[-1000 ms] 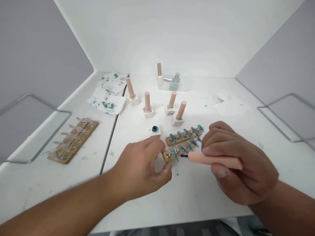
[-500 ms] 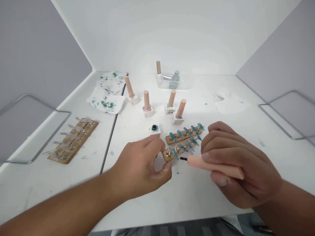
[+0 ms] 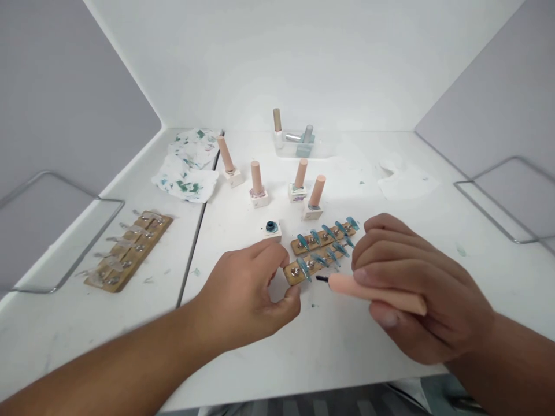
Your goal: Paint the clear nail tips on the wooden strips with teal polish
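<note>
My left hand (image 3: 247, 294) pinches the near left end of a wooden strip (image 3: 291, 273) that carries several blue false nails (image 3: 321, 257). A second strip of blue nails (image 3: 325, 234) lies just behind it. My right hand (image 3: 416, 289) is closed round the peach handle of a polish brush (image 3: 373, 290), held level, its dark bristle tip (image 3: 321, 279) just in front of the near strip. An open white polish bottle (image 3: 272, 229) with teal polish stands just behind my left fingers.
Several capped polish bottles (image 3: 299, 185) stand behind the strips, more sit in a clear tray (image 3: 303, 145) at the back. A wooden strip with clear nails (image 3: 128, 249) lies at the left, paint-stained tissue (image 3: 186, 173) behind it. Wire frames (image 3: 498, 202) flank both sides.
The brush tip has shifted slightly left and toward me along the near strip. My left hand keeps its pinch in place.
</note>
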`<state>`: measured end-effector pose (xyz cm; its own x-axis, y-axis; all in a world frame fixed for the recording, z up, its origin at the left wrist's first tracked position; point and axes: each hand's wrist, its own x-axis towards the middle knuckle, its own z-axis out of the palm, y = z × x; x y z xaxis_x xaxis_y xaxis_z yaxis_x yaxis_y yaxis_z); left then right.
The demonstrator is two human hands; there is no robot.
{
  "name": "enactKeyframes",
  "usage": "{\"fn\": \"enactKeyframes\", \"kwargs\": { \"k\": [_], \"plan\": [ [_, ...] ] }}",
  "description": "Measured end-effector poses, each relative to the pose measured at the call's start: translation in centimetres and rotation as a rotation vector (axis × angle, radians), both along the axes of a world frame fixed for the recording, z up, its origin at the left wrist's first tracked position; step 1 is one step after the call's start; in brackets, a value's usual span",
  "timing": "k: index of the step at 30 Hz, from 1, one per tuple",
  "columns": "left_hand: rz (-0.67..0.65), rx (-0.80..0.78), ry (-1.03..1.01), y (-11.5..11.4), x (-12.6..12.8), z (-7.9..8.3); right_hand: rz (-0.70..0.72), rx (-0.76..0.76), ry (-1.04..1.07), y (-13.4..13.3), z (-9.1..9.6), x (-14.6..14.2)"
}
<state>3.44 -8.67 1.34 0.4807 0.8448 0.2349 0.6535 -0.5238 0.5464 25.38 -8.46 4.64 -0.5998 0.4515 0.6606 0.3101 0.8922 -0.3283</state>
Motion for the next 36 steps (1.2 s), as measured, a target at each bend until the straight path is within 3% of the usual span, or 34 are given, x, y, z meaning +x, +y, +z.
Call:
{"fn": "enactKeyframes", "kwargs": {
  "k": [6,14,23,29,36],
  "plan": [
    [-0.002,-0.033,0.028,0.3,0.0,-0.1,-0.103,0.038,0.033,0.7,-0.6,-0.4],
    [0.003,-0.062,0.040,0.2,0.1,0.1,0.023,-0.028,-0.008,0.1,-0.2,-0.3],
    [-0.005,-0.106,0.035,0.4,-0.1,0.0,-0.120,0.035,0.167,1.1,-0.2,0.4],
    [-0.008,-0.168,0.068,0.5,-0.1,0.1,-0.169,-0.034,0.251,1.4,-0.5,0.8],
    [-0.017,-0.232,0.227,0.9,0.2,0.4,-0.123,-0.167,0.023,1.7,0.2,1.2]
  ]
}}
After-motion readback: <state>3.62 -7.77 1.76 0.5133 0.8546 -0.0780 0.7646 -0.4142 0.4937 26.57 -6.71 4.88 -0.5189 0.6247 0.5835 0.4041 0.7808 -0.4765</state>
